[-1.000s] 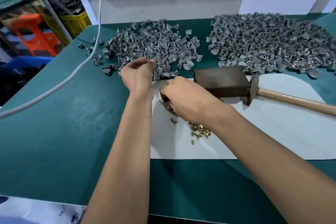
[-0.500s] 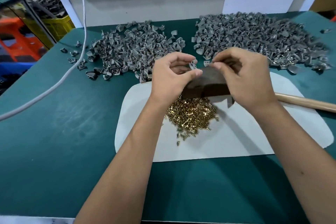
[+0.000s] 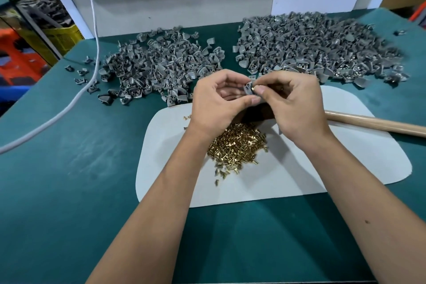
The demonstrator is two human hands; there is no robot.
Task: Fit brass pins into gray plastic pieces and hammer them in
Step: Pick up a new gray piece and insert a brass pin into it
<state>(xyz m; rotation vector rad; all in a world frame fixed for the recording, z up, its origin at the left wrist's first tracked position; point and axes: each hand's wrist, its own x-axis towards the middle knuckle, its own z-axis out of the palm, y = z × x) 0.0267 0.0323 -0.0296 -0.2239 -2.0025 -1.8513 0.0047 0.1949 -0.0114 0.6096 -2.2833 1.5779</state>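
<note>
Holding a gray piece (image 3: 248, 90), both hands (image 3: 217, 101) (image 3: 291, 104) hover above the white mat (image 3: 299, 168).

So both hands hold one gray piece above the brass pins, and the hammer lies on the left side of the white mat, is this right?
Not quite: the head view shows the hammer on the right side of the white mat, handle pointing right. The rest holds: left hand and right hand hold one gray piece above the brass pins.

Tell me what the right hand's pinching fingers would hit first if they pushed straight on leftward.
The gray plastic piece held by the left hand; the right hand already has a brass pin against it. Depth is hard to judge.
</note>
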